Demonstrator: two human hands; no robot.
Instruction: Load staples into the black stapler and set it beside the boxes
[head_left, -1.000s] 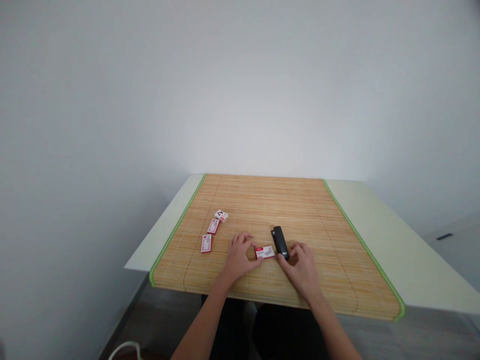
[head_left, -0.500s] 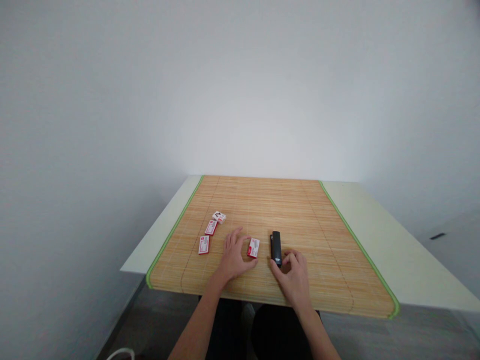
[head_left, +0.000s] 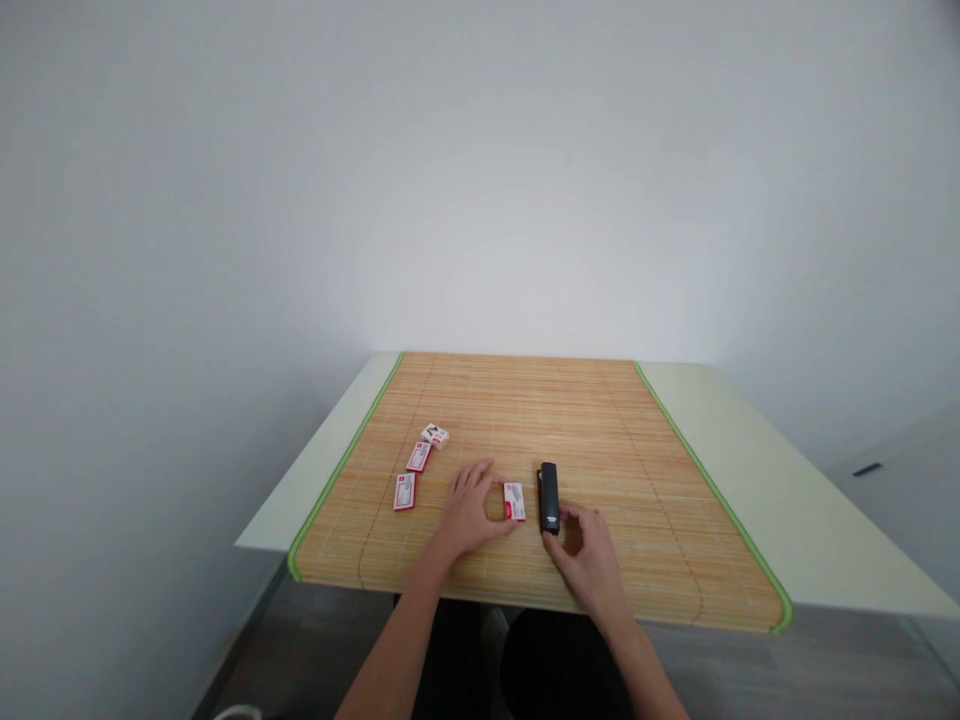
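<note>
A black stapler (head_left: 550, 495) lies on the bamboo mat (head_left: 600, 440), pointing away from me. My right hand (head_left: 586, 555) pinches its near end with thumb and fingers. Just left of the stapler lies a small red and white staple box (head_left: 514, 500). My left hand (head_left: 470, 510) rests on the mat with thumb and forefinger touching that box's left side and near corner.
Three more small red and white boxes (head_left: 418, 457) lie in a row on the mat's left part. The mat has green edges and covers a pale table (head_left: 757, 450) set against a white wall. The table's near edge is close to my body.
The staple box has been turned from lying crosswise to lying lengthwise beside the stapler. The stapler has been straightened from a slant to pointing straight away.
</note>
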